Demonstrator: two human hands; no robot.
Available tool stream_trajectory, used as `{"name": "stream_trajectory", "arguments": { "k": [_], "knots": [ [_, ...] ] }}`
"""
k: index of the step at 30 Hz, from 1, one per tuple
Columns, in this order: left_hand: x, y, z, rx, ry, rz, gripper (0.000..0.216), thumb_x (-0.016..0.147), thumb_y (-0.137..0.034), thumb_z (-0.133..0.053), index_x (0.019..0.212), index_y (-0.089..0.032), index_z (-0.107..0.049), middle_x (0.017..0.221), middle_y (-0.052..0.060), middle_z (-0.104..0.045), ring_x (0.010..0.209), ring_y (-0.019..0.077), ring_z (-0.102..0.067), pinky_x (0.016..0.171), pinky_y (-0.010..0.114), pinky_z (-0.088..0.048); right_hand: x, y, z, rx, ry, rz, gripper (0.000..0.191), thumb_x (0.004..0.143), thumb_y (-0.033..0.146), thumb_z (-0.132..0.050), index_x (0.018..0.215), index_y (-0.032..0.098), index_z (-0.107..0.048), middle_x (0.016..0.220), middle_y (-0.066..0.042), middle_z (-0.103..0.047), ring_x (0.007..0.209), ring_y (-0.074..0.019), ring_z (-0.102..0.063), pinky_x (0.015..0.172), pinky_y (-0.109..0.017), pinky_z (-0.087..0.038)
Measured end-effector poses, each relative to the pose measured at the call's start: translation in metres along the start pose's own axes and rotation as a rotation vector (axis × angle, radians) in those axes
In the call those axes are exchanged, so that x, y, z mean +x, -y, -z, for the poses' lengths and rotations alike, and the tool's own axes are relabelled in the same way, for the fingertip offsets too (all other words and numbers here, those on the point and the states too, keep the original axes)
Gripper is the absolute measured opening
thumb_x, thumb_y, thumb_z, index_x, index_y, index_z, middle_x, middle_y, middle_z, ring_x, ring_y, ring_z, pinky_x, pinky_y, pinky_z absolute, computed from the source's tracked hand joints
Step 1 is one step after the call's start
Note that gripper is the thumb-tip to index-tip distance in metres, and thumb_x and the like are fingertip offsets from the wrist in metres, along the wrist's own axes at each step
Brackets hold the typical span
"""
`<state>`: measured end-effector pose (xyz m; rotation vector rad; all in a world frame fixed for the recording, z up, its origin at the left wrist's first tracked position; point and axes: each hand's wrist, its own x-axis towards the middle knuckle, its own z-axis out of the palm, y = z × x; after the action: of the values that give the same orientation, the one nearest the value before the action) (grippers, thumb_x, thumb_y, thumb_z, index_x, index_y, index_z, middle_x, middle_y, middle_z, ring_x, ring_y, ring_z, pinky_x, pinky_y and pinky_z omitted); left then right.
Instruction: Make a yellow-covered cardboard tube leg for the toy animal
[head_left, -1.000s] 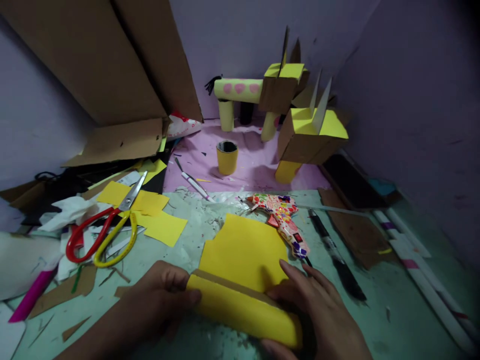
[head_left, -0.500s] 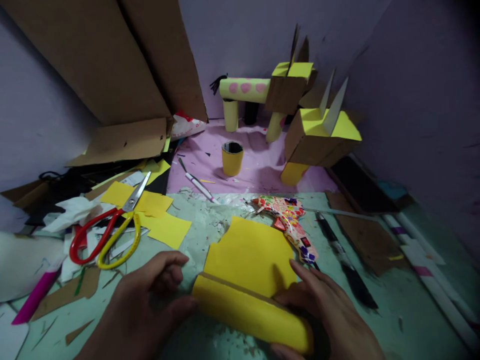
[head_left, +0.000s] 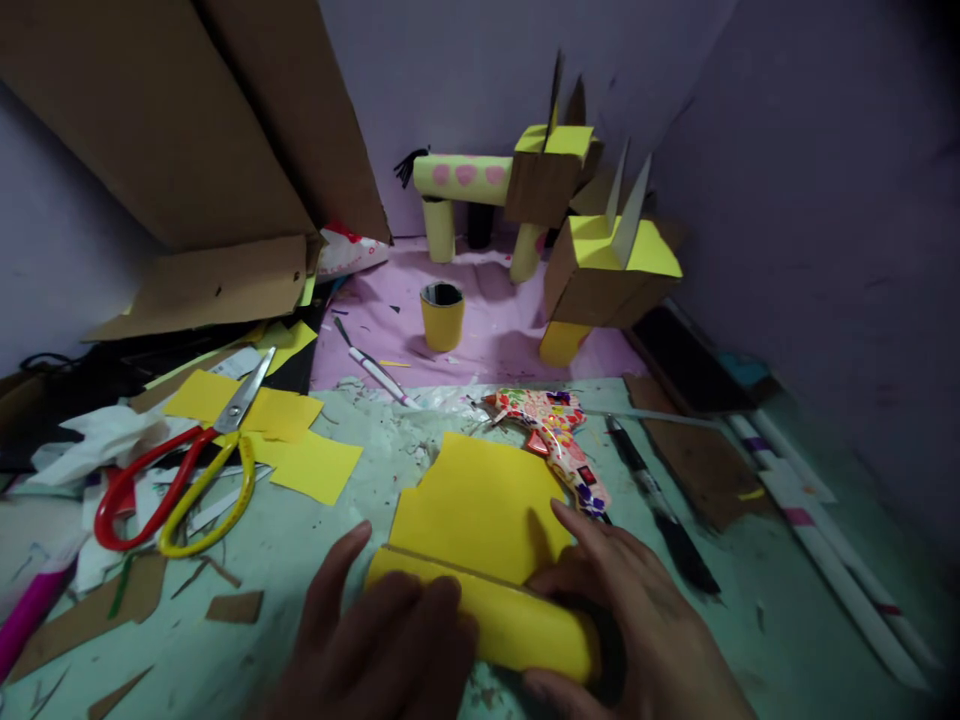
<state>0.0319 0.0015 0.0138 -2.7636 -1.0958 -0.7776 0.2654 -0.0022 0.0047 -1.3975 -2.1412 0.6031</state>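
A yellow paper sheet [head_left: 480,505] lies flat on the green work surface, its near end rolled around a cardboard tube [head_left: 525,625]. My left hand [head_left: 375,640] lies on top of the roll's left half, fingers pressed down over it. My right hand [head_left: 637,625] grips the roll's right end, thumb underneath and fingers on the paper. A floral-patterned glue gun [head_left: 559,435] lies just beyond the sheet, close to my right fingertips.
Red and yellow scissors [head_left: 180,470] rest on yellow paper scraps [head_left: 300,450] at the left. A small yellow tube [head_left: 441,315], a craft knife [head_left: 371,365] and cardboard animal figures [head_left: 592,260] stand on pink paper behind. A black pen [head_left: 660,505] lies right; cardboard sheets [head_left: 195,130] lean back left.
My left hand has moved from the roll's left end onto its top, covering the left half. The roll has turned a little further over the sheet. My right hand stays on the right end.
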Motion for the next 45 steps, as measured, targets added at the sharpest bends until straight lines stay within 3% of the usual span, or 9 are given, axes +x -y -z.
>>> {"name": "stream_trajectory", "arguments": {
  "k": [6,10,14,27,31,35,38,41,45],
  "knots": [
    [0.012,-0.01,-0.007,-0.015,-0.022,-0.121,0.027,0.094,-0.021,-0.04,0.087,-0.021,-0.066,0.085,-0.002,-0.069,0.086,0.0156,-0.051,0.116,0.051,-0.008,0.006,0.006,0.002,0.024,0.001,-0.027,0.093,0.066,0.023,-0.068,0.142,0.02,-0.014,0.089,-0.005,-0.07,0.091,-0.0325,-0.063,0.087,-0.057,-0.042],
    [0.012,-0.009,-0.014,-0.016,-0.015,-0.106,0.027,0.094,-0.02,-0.038,0.089,-0.021,-0.065,0.086,-0.001,-0.069,0.087,0.016,-0.053,0.115,0.049,-0.011,0.005,0.006,0.003,0.038,0.015,-0.031,0.094,0.065,0.024,-0.07,0.141,0.02,-0.014,0.089,-0.004,-0.069,0.092,-0.0322,-0.061,0.088,-0.056,-0.042],
    [0.007,-0.009,-0.021,-0.014,-0.099,-0.093,0.027,0.094,-0.022,-0.039,0.089,-0.021,-0.065,0.086,-0.001,-0.068,0.088,0.0156,-0.055,0.114,0.049,-0.016,0.003,0.007,0.004,0.037,0.021,-0.06,0.092,0.066,0.024,-0.069,0.14,0.02,-0.015,0.092,-0.005,-0.068,0.091,-0.0311,-0.06,0.088,-0.056,-0.042],
    [0.018,-0.009,-0.024,-0.085,-0.067,-0.038,0.025,0.093,-0.018,-0.04,0.083,-0.019,-0.063,0.082,0.002,-0.068,0.087,0.0161,-0.056,0.112,0.045,-0.021,0.002,0.01,0.007,-0.056,-0.031,-0.024,0.088,0.068,0.032,-0.067,0.139,0.017,-0.019,0.097,-0.01,-0.066,0.087,-0.0287,-0.062,0.081,-0.048,-0.048],
    [0.025,-0.008,-0.021,-0.092,-0.051,-0.057,0.026,0.093,-0.015,-0.039,0.082,-0.018,-0.062,0.081,0.001,-0.068,0.087,0.0155,-0.055,0.113,0.043,-0.018,-0.001,0.006,0.013,-0.162,-0.142,0.036,0.073,0.075,0.044,-0.062,0.133,0.013,-0.031,0.11,-0.015,-0.065,0.096,-0.0314,-0.061,0.081,-0.047,-0.046],
    [0.032,-0.007,-0.018,-0.105,-0.046,-0.054,0.027,0.093,-0.013,-0.038,0.082,-0.018,-0.063,0.08,0.0,-0.069,0.085,0.0148,-0.055,0.113,0.041,-0.017,-0.004,0.002,0.018,-0.177,-0.215,0.123,0.035,0.077,0.039,-0.063,0.104,0.02,-0.05,0.085,-0.003,-0.07,0.075,-0.0229,-0.064,0.079,-0.042,-0.044],
    [0.033,-0.006,-0.018,-0.099,-0.035,-0.065,0.028,0.093,-0.013,-0.037,0.084,-0.018,-0.064,0.082,0.0,-0.07,0.087,0.0149,-0.055,0.113,0.041,-0.015,-0.005,0.004,0.011,-0.166,-0.225,0.172,0.021,0.077,0.036,-0.065,0.093,0.024,-0.058,0.08,0.003,-0.072,0.068,-0.0179,-0.061,0.079,-0.037,-0.04],
    [0.033,-0.006,-0.018,-0.095,-0.028,-0.071,0.028,0.094,-0.015,-0.038,0.085,-0.018,-0.064,0.081,0.0,-0.07,0.088,0.0152,-0.055,0.114,0.042,-0.013,-0.005,0.008,0.001,-0.162,-0.309,0.141,0.017,0.083,0.041,-0.058,0.088,0.026,-0.062,0.081,0.005,-0.073,0.067,-0.0186,-0.059,0.082,-0.039,-0.035],
    [0.035,-0.003,-0.02,-0.084,-0.026,-0.076,0.026,0.094,-0.015,-0.04,0.086,-0.017,-0.064,0.08,0.0,-0.07,0.087,0.0152,-0.054,0.114,0.043,-0.012,-0.004,0.01,0.0,-0.257,-0.205,0.17,0.018,0.08,0.037,-0.064,0.093,0.025,-0.063,0.088,0.006,-0.074,0.073,-0.0197,-0.059,0.084,-0.039,-0.031]
  ]
}}
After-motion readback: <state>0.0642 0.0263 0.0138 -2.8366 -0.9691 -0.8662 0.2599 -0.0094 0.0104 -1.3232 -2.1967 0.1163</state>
